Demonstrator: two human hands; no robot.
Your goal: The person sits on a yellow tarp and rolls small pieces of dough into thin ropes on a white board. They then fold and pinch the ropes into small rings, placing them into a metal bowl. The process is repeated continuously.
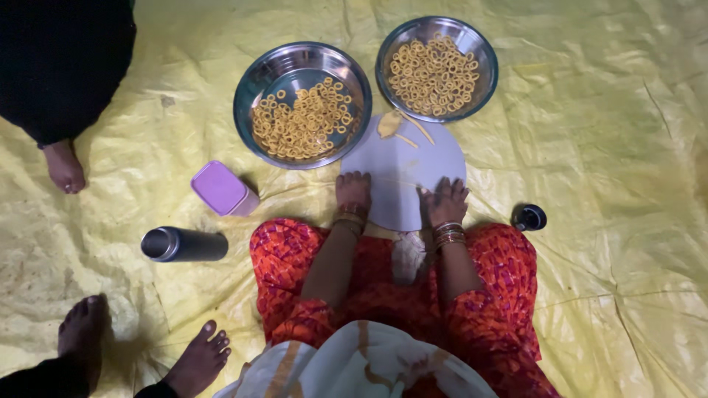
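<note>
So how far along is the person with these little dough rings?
Done: two steel bowls, the left bowl and the right bowl, already hold many shaped rings. In hand: the left hand and right hand press on the round white board, seemingly rolling a strand. Left: a dough lump and some strips on the board wait unshaped.

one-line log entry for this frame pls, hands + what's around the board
left hand: palm down on round board | right hand: palm down on board | dough strips: board's far edge | two steel bowls of rings: beyond
</note>
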